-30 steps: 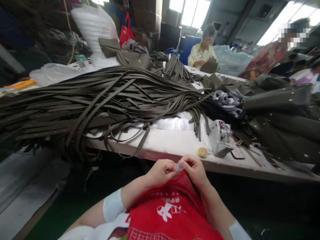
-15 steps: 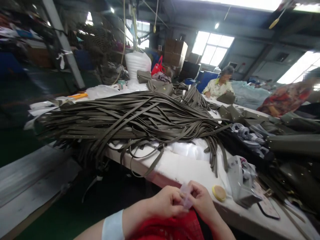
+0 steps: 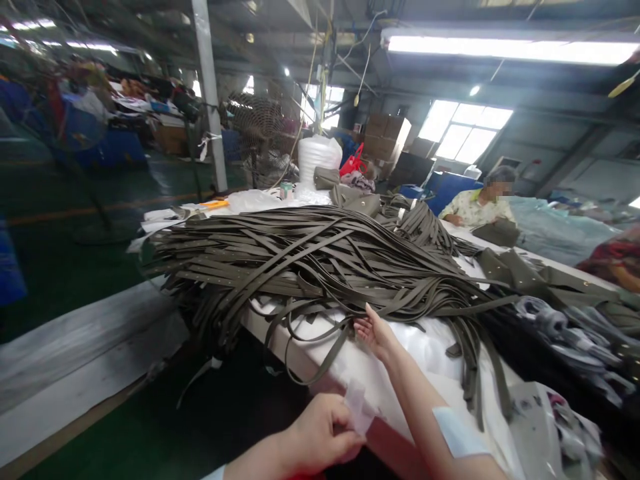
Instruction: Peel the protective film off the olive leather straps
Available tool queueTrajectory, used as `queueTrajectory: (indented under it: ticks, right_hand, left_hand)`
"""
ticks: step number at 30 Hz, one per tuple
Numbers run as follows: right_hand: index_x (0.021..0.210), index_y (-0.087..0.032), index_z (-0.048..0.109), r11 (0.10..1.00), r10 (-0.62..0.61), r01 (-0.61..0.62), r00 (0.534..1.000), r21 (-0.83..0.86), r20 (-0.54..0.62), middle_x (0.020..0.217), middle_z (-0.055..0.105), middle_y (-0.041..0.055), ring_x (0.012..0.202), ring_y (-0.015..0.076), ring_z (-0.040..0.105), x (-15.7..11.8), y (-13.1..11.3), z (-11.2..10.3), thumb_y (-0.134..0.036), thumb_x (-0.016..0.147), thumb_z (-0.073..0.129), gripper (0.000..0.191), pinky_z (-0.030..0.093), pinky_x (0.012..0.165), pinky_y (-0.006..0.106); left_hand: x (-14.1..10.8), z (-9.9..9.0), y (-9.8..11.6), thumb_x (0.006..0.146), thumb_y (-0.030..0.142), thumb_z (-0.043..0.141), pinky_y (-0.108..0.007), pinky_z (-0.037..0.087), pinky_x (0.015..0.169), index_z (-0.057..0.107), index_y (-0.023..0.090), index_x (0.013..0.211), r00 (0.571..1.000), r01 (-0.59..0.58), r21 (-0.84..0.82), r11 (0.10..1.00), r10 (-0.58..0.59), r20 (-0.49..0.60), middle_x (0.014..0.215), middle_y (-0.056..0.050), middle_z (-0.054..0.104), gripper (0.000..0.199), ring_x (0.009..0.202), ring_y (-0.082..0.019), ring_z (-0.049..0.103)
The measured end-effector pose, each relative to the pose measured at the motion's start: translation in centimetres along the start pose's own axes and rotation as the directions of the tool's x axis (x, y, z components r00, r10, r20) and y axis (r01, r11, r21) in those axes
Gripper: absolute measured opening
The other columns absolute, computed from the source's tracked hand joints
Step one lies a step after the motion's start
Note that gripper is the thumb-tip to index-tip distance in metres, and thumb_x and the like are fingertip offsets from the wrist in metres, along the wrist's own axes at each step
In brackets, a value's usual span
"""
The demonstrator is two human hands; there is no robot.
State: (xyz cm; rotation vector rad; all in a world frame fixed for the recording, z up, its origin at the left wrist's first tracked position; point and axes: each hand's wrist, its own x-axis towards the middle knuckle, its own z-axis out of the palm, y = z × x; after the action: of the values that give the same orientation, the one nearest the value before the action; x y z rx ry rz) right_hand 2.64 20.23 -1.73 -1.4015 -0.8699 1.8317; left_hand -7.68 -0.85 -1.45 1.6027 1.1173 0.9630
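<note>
My left hand [image 3: 325,430] is closed in a pinch on a small translucent pale piece of plastic film [image 3: 356,403], just in front of the table's edge. Farther out, my right hand [image 3: 373,333] reaches over the white tabletop [image 3: 340,363] with its fingers apart. Its fingertips are at the near edge of a big pile of dark olive straps [image 3: 320,260]; whether they touch a strap I cannot tell. One strap loop [image 3: 327,367] hangs over the table's edge, left of my right hand.
Rolled grey pieces [image 3: 555,320] and a printed bag [image 3: 533,420] lie at the right. Olive panels [image 3: 530,273] are spread behind them. A co-worker [image 3: 477,203] sits across the table, with part of another person at the right edge. A foam roll [image 3: 320,160] stands behind the straps.
My right hand has let go of the plastic film and moved forward to the straps. My left hand still pinches the film. The view has turned left.
</note>
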Motion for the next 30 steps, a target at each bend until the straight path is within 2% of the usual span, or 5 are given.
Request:
queueTrajectory:
  ticks: [7,11,21,25,30]
  right_hand:
    - [0.067,-0.015,0.055,0.998,-0.052,0.047,0.991,-0.041,-0.121,0.043,0.057,0.0023,0.03,0.0079,0.044,2.3,-1.2,1.0,-0.05,0.083,0.069,0.041,0.025,0.025,0.016]
    - [0.072,-0.015,0.058,0.995,-0.097,0.102,0.977,0.02,-0.189,0.047,0.059,0.001,0.033,0.007,0.047,2.5,-2.0,0.7,-0.06,0.083,0.064,0.046,0.029,0.026,0.014]
    - [0.074,-0.011,0.063,0.979,0.151,-0.131,0.981,0.155,-0.126,0.041,0.052,-0.0021,0.03,0.0081,0.049,4.2,-3.9,2.2,-0.04,0.09,0.062,0.033,0.033,0.027,0.012]
    - [0.07,-0.014,0.059,0.971,0.071,-0.034,0.987,0.237,-0.148,0.044,0.057,-0.0017,0.026,0.0058,0.042,3.3,-3.5,2.7,-0.032,0.088,0.064,0.026,0.032,0.026,0.014]
    - [0.071,-0.02,0.056,0.87,-0.167,0.203,0.979,0.449,-0.119,0.072,0.073,-0.0016,0.059,0.01,0.067,0.1,-5.1,-0.5,-0.029,0.093,0.055,0.024,0.057,0.057,0.02]
  left_hand:
    - [0.0,-0.5,-1.2,0.077,0.022,0.063,-0.021,0.041,0.061,0.06,0.015,0.054,0.999,0.004,-0.029,1.0,-0.005,-0.042,0.058,0.0,0.059,0.025,0.06,-0.012,0.057]
    - [0.2,-0.2,-2.4,0.075,0.023,0.066,-0.022,0.038,0.059,0.054,0.015,0.05,0.998,0.004,0.006,1.0,-0.003,-0.058,0.056,0.002,0.053,0.029,0.059,-0.011,0.053]
    - [0.5,0.2,-4.1,0.075,0.042,0.07,-0.023,0.032,0.052,0.066,0.015,0.057,0.997,0.038,-0.079,0.996,-0.043,-0.061,0.053,0.002,0.05,0.033,0.053,-0.011,0.047]
    - [0.5,0.1,-3.9,0.075,0.057,0.067,-0.023,0.027,0.049,0.055,0.015,0.049,0.997,-0.013,-0.099,0.995,0.005,-0.078,0.051,0.003,0.04,0.05,0.049,-0.009,0.038]
    - [1.0,0.1,-3.6,0.081,0.046,0.062,-0.022,0.033,0.051,0.054,0.016,0.05,0.995,-0.099,-0.007,0.995,0.099,-0.024,0.05,0.002,0.043,0.044,0.05,-0.01,0.042]
